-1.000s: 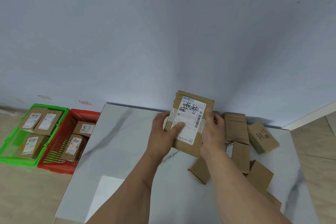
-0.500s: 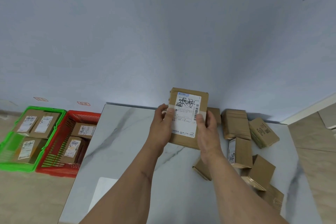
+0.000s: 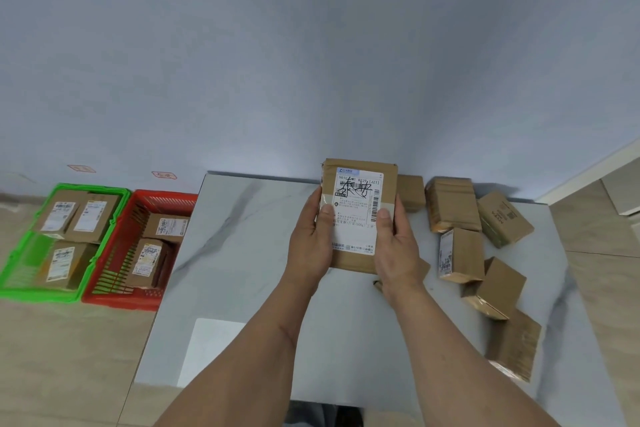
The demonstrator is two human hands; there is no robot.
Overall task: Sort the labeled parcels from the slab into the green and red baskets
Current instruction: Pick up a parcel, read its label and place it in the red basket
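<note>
Head view: both hands, left [image 3: 311, 239] and right [image 3: 398, 246], are gripping one parcel [image 3: 360, 215], label up, apparently reading it; next is choosing the green basket [image 3: 20, 253] or the red basket [image 3: 114, 253].

A brown parcel [image 3: 360, 215] with a white scribbled label is held upright above the marble slab [image 3: 242, 253]. More parcels [image 3: 485, 253] are piled at the slab's right. Labeled parcels are seen in the green basket [image 3: 20, 263] and red basket [image 3: 114, 288] on the floor.
</note>
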